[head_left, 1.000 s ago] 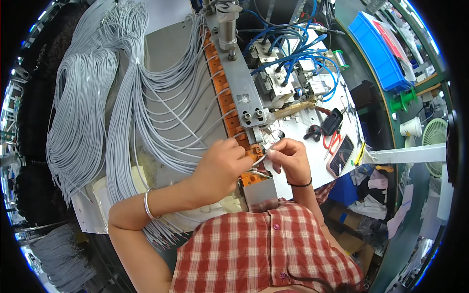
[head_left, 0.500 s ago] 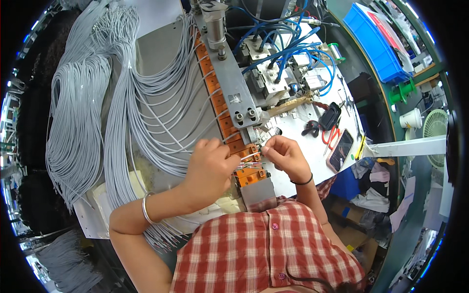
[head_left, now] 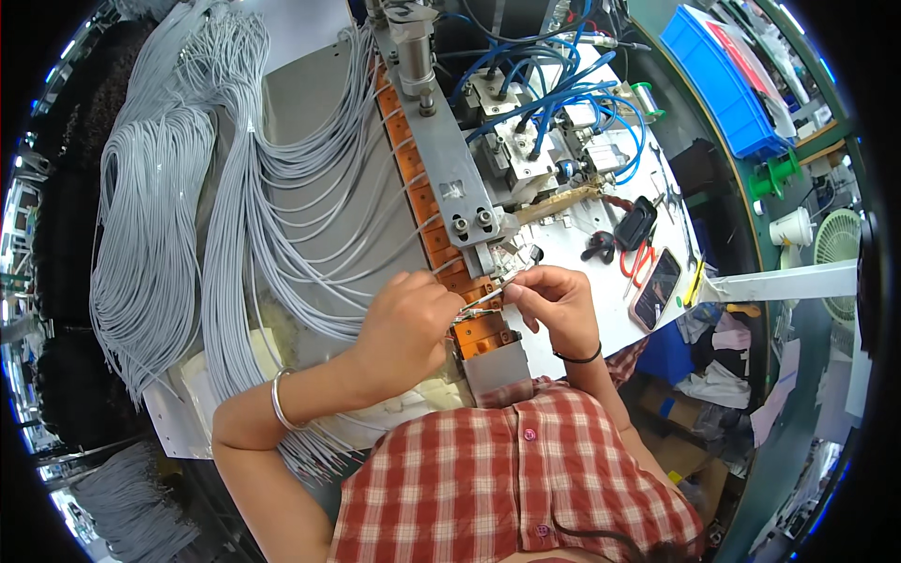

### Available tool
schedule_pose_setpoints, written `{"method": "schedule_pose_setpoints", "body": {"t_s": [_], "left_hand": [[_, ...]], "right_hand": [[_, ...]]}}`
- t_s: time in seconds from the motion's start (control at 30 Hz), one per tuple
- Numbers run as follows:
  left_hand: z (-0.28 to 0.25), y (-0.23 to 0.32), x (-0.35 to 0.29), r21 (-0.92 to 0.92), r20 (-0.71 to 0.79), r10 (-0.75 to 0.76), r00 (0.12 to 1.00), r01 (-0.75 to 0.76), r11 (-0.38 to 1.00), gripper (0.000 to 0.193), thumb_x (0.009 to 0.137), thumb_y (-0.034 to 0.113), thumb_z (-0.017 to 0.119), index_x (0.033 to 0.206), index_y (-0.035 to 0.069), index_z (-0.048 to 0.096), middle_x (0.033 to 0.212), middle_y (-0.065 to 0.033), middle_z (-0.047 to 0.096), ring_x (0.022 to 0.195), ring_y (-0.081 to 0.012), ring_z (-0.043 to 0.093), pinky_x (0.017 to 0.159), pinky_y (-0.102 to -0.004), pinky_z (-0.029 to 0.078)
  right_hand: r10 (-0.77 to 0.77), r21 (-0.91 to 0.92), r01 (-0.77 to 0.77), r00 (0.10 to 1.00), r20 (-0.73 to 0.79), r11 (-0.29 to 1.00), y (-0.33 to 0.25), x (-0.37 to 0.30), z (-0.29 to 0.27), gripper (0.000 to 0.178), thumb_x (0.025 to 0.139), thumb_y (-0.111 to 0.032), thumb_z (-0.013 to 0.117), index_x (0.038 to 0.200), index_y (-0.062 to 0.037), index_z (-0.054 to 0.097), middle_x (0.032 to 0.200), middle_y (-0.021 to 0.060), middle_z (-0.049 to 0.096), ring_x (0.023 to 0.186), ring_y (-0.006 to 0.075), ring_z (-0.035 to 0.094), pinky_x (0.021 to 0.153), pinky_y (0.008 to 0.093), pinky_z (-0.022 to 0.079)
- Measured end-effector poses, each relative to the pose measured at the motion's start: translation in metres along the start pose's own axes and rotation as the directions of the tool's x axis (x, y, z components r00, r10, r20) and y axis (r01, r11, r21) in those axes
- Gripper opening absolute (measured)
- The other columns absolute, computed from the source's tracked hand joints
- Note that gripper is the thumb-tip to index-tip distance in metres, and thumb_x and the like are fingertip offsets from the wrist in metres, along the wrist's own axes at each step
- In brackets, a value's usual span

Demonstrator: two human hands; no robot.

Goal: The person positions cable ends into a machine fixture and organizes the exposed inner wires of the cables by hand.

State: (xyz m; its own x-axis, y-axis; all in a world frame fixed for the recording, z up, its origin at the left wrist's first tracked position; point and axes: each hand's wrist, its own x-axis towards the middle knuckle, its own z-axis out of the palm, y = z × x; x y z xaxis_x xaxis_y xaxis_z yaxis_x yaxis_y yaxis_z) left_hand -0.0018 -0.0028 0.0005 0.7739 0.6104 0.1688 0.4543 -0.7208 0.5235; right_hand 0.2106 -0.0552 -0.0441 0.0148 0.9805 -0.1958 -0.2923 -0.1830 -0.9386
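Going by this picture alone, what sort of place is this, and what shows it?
Probably a factory or workshop bench: long bundles of grey cables lie on the left, beside an orange fixture, and blue tubes loop over metal machinery.

White worktop [head_left: 610,319] | white beam [head_left: 788,286] at right | pale green fan [head_left: 836,246] partly behind

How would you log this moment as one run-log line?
left grip: curled at pale wire, hold hidden | right grip: pinching wire's right end | beneath: orange fixture blocks | left: grey cable bundles
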Motion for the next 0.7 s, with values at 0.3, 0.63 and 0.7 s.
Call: {"method": "schedule_pose_setpoints", "body": {"t_s": [0.3,0.63,0.7], "left_hand": [[0.001,0.001,0.002,-0.007,-0.04,-0.012,0.999,0.012,1.0,0.023,0.059,-0.002,0.061,0.082,0.002,0.06,0.073,-0.0099,0.055,0.078,-0.0277,0.051,0.07,-0.0382,0.039],[0.006,0.0,0.001,-0.02,0.0,0.015,1.0,-0.015,1.0,0.025,0.059,-0.003,0.062,0.082,0.004,0.059,0.079,-0.0091,0.056,0.082,-0.0273,0.051,0.073,-0.0387,0.038],[0.005,0.0,0.002,-0.02,-0.03,0.026,0.999,-0.026,0.999,0.025,0.059,-0.003,0.063,0.083,0.004,0.059,0.08,-0.0092,0.056,0.082,-0.0276,0.051,0.073,-0.0387,0.038]], "right_hand": [[0.218,0.246,-0.321,0.904,0.367,0.915,-0.009,0.002,-0.005,0.006,0.08,0.0,0.065,0.083,0.0038,0.063,0.072,0.0066,0.064,0.049,0.0058,0.051,0.039,0.0188,0.039],[0.052,-0.136,-0.047,0.998,0.034,0.99,0.005,0.004,-0.008,0.009,0.083,-0.005,0.065,0.079,0.0,0.059,0.065,0.0039,0.059,0.049,0.0054,0.051,0.042,0.0195,0.042],[0.03,-0.211,-0.03,1.0,-0.002,0.977,0.005,0.005,-0.008,0.009,0.084,-0.005,0.064,0.079,-0.0004,0.057,0.065,0.0046,0.059,0.049,0.0054,0.052,0.041,0.0196,0.042]]}}
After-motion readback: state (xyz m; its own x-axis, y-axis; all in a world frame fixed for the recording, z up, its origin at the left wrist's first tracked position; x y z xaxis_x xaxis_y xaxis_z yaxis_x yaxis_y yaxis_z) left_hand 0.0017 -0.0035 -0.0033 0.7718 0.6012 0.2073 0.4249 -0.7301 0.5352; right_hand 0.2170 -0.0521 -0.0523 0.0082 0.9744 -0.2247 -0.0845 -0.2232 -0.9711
